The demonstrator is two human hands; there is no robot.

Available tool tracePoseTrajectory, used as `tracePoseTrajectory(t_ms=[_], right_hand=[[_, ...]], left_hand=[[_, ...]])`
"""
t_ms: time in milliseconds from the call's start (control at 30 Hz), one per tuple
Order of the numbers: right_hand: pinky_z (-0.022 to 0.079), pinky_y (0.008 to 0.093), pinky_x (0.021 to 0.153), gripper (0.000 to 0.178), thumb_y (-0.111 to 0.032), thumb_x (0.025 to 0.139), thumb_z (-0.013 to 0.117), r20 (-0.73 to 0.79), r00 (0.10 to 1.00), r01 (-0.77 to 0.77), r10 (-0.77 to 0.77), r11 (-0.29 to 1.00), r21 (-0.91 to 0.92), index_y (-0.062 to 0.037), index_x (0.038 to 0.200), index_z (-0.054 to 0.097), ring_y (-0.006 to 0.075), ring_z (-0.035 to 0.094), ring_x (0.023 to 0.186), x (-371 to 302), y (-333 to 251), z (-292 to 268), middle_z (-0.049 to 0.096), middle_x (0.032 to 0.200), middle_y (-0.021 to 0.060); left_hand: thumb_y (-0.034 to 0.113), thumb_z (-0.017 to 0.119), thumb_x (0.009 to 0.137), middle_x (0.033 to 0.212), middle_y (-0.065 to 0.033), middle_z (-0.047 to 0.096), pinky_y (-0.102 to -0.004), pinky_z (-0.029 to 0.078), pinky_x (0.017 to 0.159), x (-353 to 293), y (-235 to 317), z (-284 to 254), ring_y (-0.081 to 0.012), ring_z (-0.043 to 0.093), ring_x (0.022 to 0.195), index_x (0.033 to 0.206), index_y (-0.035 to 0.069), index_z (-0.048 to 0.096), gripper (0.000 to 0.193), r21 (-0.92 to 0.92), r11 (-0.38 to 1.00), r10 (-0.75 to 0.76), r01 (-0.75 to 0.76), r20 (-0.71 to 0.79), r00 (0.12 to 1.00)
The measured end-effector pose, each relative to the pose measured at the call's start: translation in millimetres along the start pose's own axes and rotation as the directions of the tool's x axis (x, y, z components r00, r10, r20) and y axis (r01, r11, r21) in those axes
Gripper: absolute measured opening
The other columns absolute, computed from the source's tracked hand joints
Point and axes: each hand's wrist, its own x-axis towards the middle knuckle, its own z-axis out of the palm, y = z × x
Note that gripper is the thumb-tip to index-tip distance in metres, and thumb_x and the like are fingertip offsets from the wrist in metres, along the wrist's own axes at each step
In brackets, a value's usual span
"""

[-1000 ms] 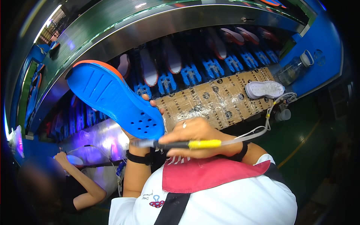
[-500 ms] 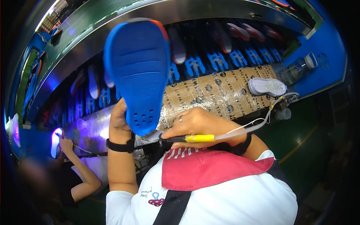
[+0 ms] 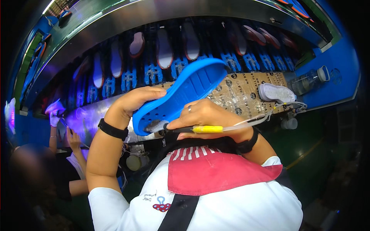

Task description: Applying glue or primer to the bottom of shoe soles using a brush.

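Blue rubber sole (image 3: 181, 96) in left hand's (image 3: 133, 102) clasp, yellow-handled brush (image 3: 185, 128) pinched by right hand (image 3: 204, 115).

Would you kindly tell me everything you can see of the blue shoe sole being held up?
The blue shoe sole looks like moulded rubber or foam, with ribbed grooves across its face and holes near the heel. It slants toe-up to the right. The left hand grips its heel end; the brush tip of the yellow-handled tool in the right hand touches the heel.
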Motion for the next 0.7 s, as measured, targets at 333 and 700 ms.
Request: tracePoseTrajectory(t_ms=[333, 700], right_hand=[[0.047, 0.0354, 0.061, 0.024, -0.020, 0.075, 0.070, -0.013, 1.000, -0.020, 0.019, 0.996, -0.084, -0.0070, 0.094, 0.067, 0.0307, 0.060, 0.068, -9, 7, -4, 0.064, 0.073, 0.0137], [0.047, 0.0318, 0.061, 0.029, -0.014, 0.070, 0.075, 0.022, 0.989, -0.149, 0.150, 0.989, -0.014, -0.0049, 0.097, 0.068, 0.0243, 0.061, 0.064, -26, 12, -16, 0.066, 0.075, 0.0108]], left_hand=[[0.028, 0.055, 0.088, 0.096, -0.0098, 0.065, -0.0239, 0.048, 0.075, -7, 13, -3, -0.0119, 0.061, 0.080, 0.108, -0.005, 0.061, 0.038, 0.270, 0.948, -0.163, 0.168, -0.040, 0.986], [0.026, 0.052, 0.089, 0.101, -0.0146, 0.064, -0.0316, 0.050, 0.082, -19, -5, -24, -0.0195, 0.063, 0.090, 0.115, -0.006, 0.055, 0.042, 0.042, 0.995, -0.084, 0.090, -0.122, 0.989]])
